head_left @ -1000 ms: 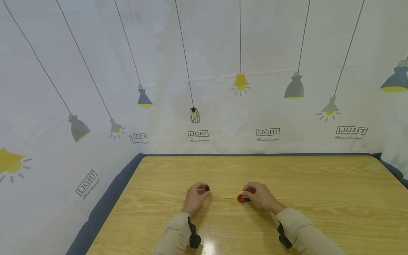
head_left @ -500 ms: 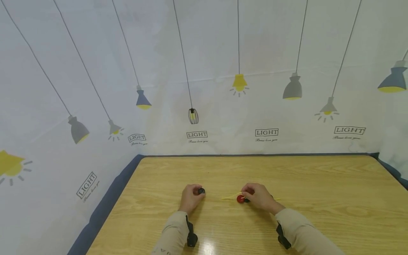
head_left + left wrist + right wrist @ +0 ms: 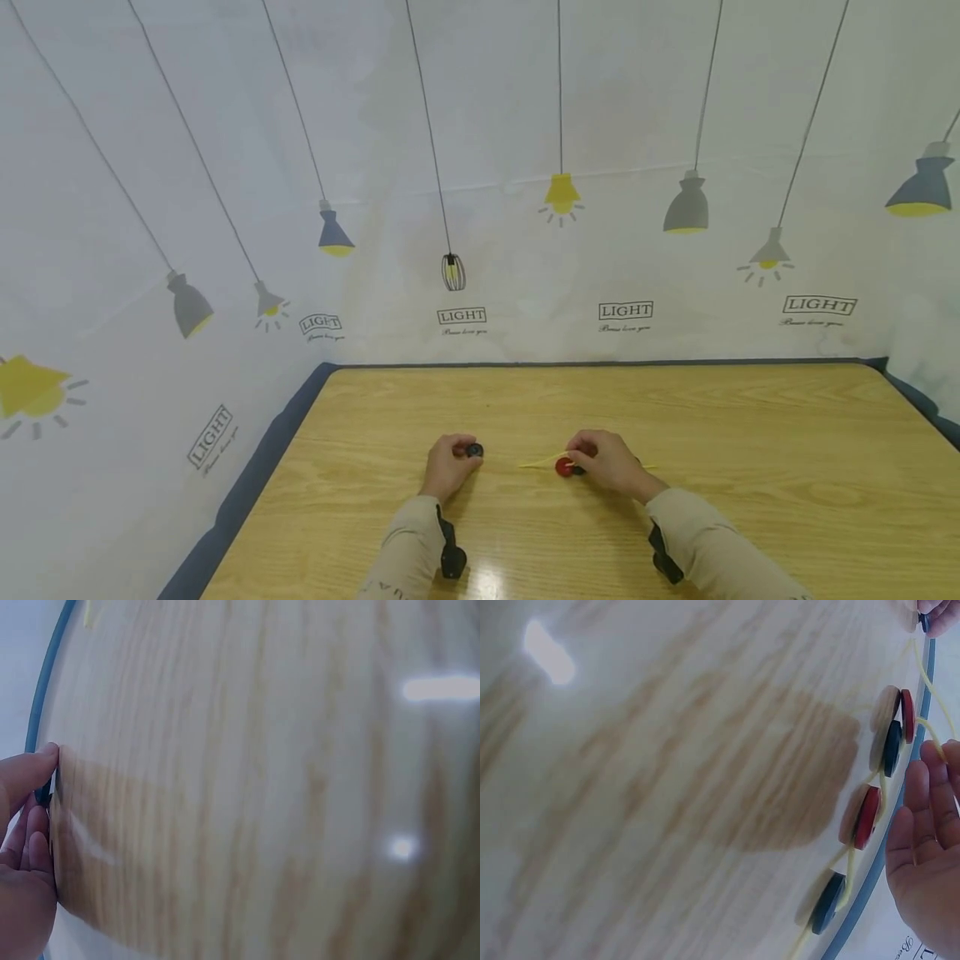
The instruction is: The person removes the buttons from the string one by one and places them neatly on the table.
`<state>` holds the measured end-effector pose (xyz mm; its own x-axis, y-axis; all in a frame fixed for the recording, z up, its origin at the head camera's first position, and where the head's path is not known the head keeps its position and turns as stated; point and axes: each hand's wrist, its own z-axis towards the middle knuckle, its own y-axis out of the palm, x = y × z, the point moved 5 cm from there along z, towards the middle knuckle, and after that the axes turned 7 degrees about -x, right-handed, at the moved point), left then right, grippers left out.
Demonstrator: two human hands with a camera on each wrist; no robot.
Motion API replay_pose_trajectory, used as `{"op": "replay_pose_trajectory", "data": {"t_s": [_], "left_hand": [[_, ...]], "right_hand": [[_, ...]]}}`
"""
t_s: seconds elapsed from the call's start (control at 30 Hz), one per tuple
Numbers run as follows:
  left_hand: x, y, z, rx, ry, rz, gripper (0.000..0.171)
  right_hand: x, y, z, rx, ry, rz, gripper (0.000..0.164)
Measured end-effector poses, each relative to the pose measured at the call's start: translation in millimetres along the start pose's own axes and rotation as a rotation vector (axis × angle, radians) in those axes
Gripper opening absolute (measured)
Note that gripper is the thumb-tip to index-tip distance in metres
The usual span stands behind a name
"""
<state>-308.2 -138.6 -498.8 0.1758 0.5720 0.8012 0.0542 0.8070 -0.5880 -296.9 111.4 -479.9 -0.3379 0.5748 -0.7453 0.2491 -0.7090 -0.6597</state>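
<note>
I see the left hand pinching a small round black disc, likely hard, best held by its rim; to its right, the right hand pinches thin yellow cord, probably limp, strung with flat red and black discs.

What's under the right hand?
Two red discs, two dark discs and yellow string show under and beside the right hand in its wrist view. From the head view, the hand covers some; anything inside its grip is hidden.
</note>
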Motion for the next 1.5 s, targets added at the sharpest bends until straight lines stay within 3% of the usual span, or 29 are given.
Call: {"op": "replay_pose_trajectory", "data": {"t_s": [0.47,0.63,0.9,1.13,1.5], "left_hand": [[-1.4,1.3,-4.3,0.013,-0.035,-0.067,0.034],[6.4,4.5,-3.8,0.035,-0.029,-0.115,0.034],[32.3,35.6,5.9,-0.034,0.053,-0.216,0.03],[62.4,65.5,4.4,-0.08,0.08,-0.234,0.021],[65.3,82.8,4.1,-0.068,0.101,-0.245,0.013]], "right_hand": [[-2.2,0.4,0.2,-0.009,0.001,-0.009,0.004],[-4.5,0.4,1.1,-0.035,-0.028,0.013,0.005],[-5.9,-1.4,3.9,-0.082,-0.037,0.033,0.004],[-9.8,-0.7,8.4,-0.08,-0.069,0.041,0.005],[-10.8,-2.2,11.3,-0.032,-0.066,0.033,0.004]]}}
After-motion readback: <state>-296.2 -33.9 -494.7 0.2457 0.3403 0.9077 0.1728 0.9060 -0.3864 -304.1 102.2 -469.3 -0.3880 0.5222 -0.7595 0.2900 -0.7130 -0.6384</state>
